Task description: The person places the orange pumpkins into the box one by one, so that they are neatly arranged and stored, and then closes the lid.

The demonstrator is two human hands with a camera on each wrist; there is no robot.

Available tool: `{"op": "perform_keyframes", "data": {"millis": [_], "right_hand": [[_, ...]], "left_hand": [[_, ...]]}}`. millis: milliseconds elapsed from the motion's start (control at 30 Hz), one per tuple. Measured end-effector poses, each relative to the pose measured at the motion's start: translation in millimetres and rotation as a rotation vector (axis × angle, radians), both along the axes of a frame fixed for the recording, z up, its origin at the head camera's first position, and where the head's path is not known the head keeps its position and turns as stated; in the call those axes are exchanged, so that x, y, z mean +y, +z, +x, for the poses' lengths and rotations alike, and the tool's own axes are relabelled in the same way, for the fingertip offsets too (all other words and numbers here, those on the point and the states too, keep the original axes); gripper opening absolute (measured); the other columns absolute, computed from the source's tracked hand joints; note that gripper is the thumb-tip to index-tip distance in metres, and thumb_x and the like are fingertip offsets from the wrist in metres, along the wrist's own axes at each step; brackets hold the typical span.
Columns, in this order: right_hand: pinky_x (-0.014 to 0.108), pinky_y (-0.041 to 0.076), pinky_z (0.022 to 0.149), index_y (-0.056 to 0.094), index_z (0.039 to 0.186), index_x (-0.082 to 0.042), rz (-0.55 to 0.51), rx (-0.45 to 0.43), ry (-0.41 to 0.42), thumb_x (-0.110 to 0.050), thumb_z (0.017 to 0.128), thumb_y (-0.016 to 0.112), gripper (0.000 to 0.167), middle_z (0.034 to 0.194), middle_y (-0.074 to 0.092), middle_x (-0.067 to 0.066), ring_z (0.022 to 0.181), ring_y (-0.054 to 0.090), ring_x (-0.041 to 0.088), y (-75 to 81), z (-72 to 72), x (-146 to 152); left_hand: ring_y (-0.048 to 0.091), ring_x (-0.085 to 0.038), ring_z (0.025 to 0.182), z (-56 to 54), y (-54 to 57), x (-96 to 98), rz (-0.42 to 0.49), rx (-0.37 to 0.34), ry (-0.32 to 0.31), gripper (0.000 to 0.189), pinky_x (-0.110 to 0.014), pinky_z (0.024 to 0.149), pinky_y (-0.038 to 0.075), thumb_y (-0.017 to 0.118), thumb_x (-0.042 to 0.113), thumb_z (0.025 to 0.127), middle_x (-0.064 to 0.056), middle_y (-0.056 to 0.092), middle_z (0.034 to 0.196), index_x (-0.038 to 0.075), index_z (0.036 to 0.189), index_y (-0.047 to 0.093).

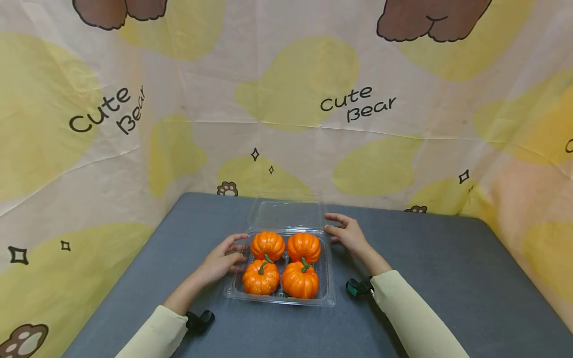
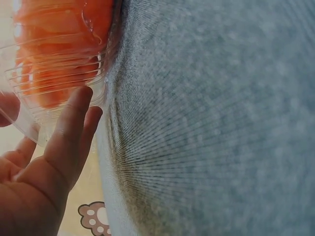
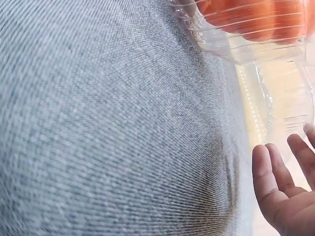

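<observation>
A clear plastic clamshell box (image 1: 329, 291) sits on the table with its transparent lid (image 1: 286, 215) folded back on the far side. Inside it are several small orange pumpkins (image 1: 301, 281) with green stems, arranged in two rows. My left hand (image 1: 220, 259) is at the box's left side, fingers spread and fingertips right at its wall. In the left wrist view, pumpkins (image 2: 59, 49) show through the ridged plastic just beyond the fingers. At the right, my right hand (image 1: 351, 236) has its fingers extended beside the lid's hinge end, index fingertip close to the lid's right edge.
The grey table (image 1: 429, 258) extends to both sides of the box. Behind it hangs a cream and yellow printed cloth (image 1: 286, 99), which also runs along the left and right sides. A dark strap (image 1: 200, 321) is on the left wrist and another (image 1: 359, 287) on the right.
</observation>
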State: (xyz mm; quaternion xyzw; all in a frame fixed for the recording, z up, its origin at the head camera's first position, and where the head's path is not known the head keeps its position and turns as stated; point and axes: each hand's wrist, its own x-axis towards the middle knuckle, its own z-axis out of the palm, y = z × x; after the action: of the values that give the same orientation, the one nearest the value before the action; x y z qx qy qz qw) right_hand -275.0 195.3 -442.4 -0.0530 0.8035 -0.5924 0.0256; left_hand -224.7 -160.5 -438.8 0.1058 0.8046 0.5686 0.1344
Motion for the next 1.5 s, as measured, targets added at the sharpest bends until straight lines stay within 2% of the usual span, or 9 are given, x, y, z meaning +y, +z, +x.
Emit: {"op": "perform_keyframes", "data": {"millis": [200,333,567,833,1000,1100,1233,1400,1500], "right_hand": [[0.034,0.057,0.074,0.054,0.133,0.002,0.003,0.086,-0.024,-0.008,0.091,0.061,0.044,0.136,0.055,0.023,0.095,0.066,0.019,0.0,-1.4,0.3],[0.025,0.055,0.071,0.058,0.129,0.003,-0.016,0.129,-0.036,-0.005,0.090,0.061,0.040,0.133,0.057,0.024,0.093,0.068,0.020,0.7,-2.9,-0.4],[0.032,0.057,0.079,0.065,0.122,-0.001,-0.017,0.144,-0.087,-0.002,0.088,0.063,0.035,0.125,0.063,0.021,0.091,0.070,0.032,2.8,-3.8,-1.8],[0.021,0.052,0.067,0.070,0.115,-0.004,0.013,0.185,-0.163,-0.004,0.085,0.069,0.030,0.110,0.069,0.021,0.075,0.065,0.003,3.5,-3.1,-6.0],[0.021,0.045,0.057,0.071,0.111,-0.003,0.023,0.236,-0.194,-0.002,0.083,0.070,0.028,0.095,0.071,0.022,0.066,0.061,0.001,5.8,-3.9,-9.2],[0.019,0.044,0.056,0.069,0.111,0.001,0.020,0.261,-0.184,0.001,0.082,0.070,0.030,0.101,0.070,0.024,0.066,0.060,0.000,7.7,-4.2,-9.2],[0.017,0.049,0.061,0.066,0.116,-0.001,0.041,0.301,-0.165,0.003,0.081,0.069,0.035,0.114,0.067,0.023,0.073,0.064,0.008,12.4,-2.1,-9.7],[0.018,0.052,0.067,0.053,0.133,-0.009,0.103,0.370,-0.155,0.006,0.081,0.067,0.056,0.110,0.064,0.019,0.080,0.066,0.029,21.7,3.5,-11.8],[0.017,0.052,0.068,0.047,0.139,-0.010,0.131,0.395,-0.164,0.007,0.080,0.067,0.064,0.107,0.065,0.017,0.081,0.067,0.031,26.8,5.9,-13.5]], "left_hand": [[0.063,-0.031,0.104,0.4,-1.5,0.1,-0.003,0.002,0.010,0.051,-0.041,0.077,0.059,0.050,0.006,0.095,-0.029,0.048,0.138,0.009,0.144,0.037],[0.064,-0.028,0.101,-0.2,-4.1,0.8,-0.006,-0.006,0.037,0.050,-0.040,0.077,0.059,0.050,0.005,0.094,-0.027,0.050,0.136,0.010,0.143,0.040],[0.064,-0.028,0.100,-0.5,-6.9,1.5,-0.004,-0.014,0.052,0.050,-0.040,0.076,0.059,0.050,0.005,0.094,-0.027,0.051,0.135,0.010,0.142,0.041],[0.063,-0.030,0.102,0.9,-7.8,1.8,0.015,-0.020,0.037,0.052,-0.042,0.075,0.059,0.051,0.006,0.094,-0.029,0.049,0.136,0.008,0.144,0.038],[0.063,-0.029,0.101,0.3,-6.4,2.4,0.021,-0.029,0.043,0.052,-0.041,0.074,0.059,0.051,0.005,0.093,-0.029,0.049,0.137,0.008,0.143,0.038],[0.062,-0.029,0.101,0.5,-4.0,2.4,0.023,-0.028,0.040,0.051,-0.041,0.075,0.059,0.051,0.005,0.093,-0.029,0.049,0.137,0.008,0.143,0.038],[0.062,-0.029,0.100,-0.6,-3.1,2.3,0.011,-0.025,0.035,0.050,-0.041,0.076,0.059,0.051,0.005,0.094,-0.028,0.049,0.137,0.010,0.143,0.039],[0.062,-0.029,0.101,-1.9,-2.6,2.4,0.009,-0.023,0.032,0.050,-0.040,0.077,0.059,0.050,0.005,0.094,-0.027,0.049,0.138,0.010,0.143,0.039],[0.062,-0.030,0.102,-2.1,-1.4,2.6,0.020,-0.018,0.031,0.050,-0.041,0.077,0.059,0.049,0.005,0.095,-0.028,0.048,0.138,0.009,0.143,0.039]]}}
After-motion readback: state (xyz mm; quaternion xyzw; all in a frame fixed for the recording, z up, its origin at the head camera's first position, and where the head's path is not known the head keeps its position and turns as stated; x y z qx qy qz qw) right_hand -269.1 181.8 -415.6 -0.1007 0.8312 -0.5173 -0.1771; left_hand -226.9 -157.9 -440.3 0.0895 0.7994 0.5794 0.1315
